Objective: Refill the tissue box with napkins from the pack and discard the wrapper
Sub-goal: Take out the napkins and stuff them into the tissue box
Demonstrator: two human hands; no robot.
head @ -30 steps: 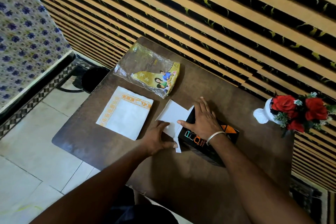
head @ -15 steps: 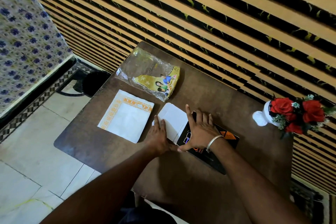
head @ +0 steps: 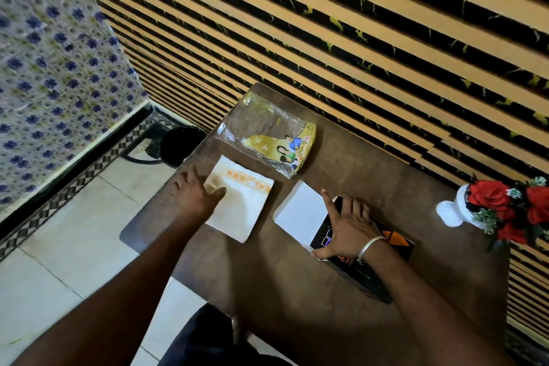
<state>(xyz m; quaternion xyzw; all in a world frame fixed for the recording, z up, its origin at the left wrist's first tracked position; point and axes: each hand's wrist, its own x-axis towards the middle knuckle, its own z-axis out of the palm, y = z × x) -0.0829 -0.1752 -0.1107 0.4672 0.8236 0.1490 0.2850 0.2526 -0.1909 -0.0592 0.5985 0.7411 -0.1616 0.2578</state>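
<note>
The black tissue box [head: 386, 249] lies flat on the brown table [head: 341, 169], its end open to the left. A plain white napkin [head: 300, 212] sticks halfway out of that end. My right hand [head: 346, 224] lies flat on the box top, fingers spread. A stack of white napkins with an orange border [head: 246, 208] lies to the left. My left hand [head: 194, 196] is blurred over the stack's left edge, fingers apart, with the thumb on the top napkin. The clear and yellow wrapper [head: 267, 134] lies empty behind the stack.
A white vase with red flowers [head: 493, 205] stands at the table's right edge. A black bin [head: 181, 144] sits on the tiled floor off the table's far left corner. A striped wall runs right behind the table.
My left hand left the white napkin at the box's end and swung left onto the bordered stack. The right hand stayed on the box. The camera tilted down.
</note>
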